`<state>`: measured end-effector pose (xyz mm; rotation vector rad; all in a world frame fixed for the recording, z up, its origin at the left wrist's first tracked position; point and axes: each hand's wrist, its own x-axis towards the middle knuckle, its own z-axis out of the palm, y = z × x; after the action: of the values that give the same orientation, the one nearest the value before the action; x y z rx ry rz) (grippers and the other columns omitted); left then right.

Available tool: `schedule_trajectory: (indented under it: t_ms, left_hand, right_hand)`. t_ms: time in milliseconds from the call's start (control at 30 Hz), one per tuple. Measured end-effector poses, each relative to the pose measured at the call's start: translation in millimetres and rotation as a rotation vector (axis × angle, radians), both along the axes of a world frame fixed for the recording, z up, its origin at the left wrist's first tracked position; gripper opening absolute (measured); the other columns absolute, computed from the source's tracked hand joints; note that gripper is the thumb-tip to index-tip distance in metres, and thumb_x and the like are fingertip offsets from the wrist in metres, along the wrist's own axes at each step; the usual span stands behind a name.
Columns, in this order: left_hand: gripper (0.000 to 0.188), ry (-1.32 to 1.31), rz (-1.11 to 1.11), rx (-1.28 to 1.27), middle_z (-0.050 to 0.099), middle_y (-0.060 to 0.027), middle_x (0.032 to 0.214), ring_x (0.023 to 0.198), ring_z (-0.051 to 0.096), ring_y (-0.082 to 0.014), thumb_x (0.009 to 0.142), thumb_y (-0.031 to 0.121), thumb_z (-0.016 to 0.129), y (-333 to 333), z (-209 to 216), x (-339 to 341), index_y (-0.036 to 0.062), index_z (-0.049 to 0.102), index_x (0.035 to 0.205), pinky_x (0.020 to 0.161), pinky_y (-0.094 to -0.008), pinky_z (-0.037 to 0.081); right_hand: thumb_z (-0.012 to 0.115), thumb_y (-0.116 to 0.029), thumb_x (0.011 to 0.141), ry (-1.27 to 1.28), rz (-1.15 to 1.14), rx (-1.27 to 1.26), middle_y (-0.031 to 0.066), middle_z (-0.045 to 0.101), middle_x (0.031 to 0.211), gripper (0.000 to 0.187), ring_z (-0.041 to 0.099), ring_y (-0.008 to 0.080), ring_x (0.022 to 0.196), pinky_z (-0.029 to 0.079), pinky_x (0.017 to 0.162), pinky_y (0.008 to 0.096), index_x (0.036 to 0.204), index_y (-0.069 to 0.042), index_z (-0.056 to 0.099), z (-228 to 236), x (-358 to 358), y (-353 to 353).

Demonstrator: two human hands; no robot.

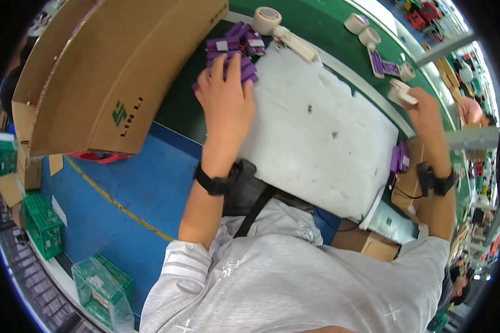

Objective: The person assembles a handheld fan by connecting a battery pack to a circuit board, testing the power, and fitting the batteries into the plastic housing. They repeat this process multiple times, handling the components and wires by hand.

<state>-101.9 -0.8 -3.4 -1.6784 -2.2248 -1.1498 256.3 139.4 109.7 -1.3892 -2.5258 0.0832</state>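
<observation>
Head view: your left hand, fingers spread, over purple packs; cannot tell if gripping. Your right hand pinches white piece. White mat between hands; cardboard box left of both.

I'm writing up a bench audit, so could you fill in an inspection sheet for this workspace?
Surface: green table, partly covered by a white mat with small dark marks.
Work items: purple packs piled beside the mat; a white piece, kind unclear.
Clutter: a cream roll beyond the pile; a large cardboard box at left.
Hands: left hand has its fingers on the packs, grip unclear; right hand holds the white piece.
Cables: thin black cable beside the right forearm.
Surroundings: blue floor with a yellow line; green crates at left.
</observation>
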Motion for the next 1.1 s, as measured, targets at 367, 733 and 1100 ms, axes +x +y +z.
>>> schedule_trajectory:
  t_ms: [367,733,1100]
  left_hand:
    - [0.046,-0.103,-0.122,-0.026,0.055,-0.0142,0.117,0.103,0.054,-0.0327,0.079,0.009,0.070,-1.3,-4.2,-20.3,0.0032,0.058,0.122,0.090,-0.0442,0.044]
    - [0.041,-0.482,-0.805,0.140,0.063,-0.0119,0.109,0.095,0.062,-0.0259,0.077,0.006,0.072,-26.4,21.6,125.5,0.0058,0.063,0.117,0.085,-0.0320,0.050]
    - [0.023,-0.747,-0.898,-0.434,0.066,-0.0113,0.086,0.073,0.063,-0.0238,0.077,0.007,0.071,-5.6,-8.0,110.7,0.0030,0.064,0.099,0.069,-0.0310,0.051]
  right_hand:
    - [0.062,0.001,0.080,0.115,0.193,-0.213,0.0166,0.054,0.124,0.037,0.058,0.0342,0.107,0.050,0.085,0.0374,0.117,0.001,0.058,-67.4,-43.7,-177.6]
    - [0.059,-0.023,0.094,1.666,-0.040,-0.876,0.0164,0.060,0.114,0.040,0.062,0.0257,0.096,0.050,0.081,0.0392,0.123,0.004,0.050,-79.5,-41.7,-174.7]
    - [0.074,-0.004,0.077,0.466,0.046,-0.151,0.0077,0.062,0.093,0.018,0.061,0.0196,0.079,0.050,0.071,0.0294,0.094,-0.002,0.067,-84.2,-50.6,-146.1]
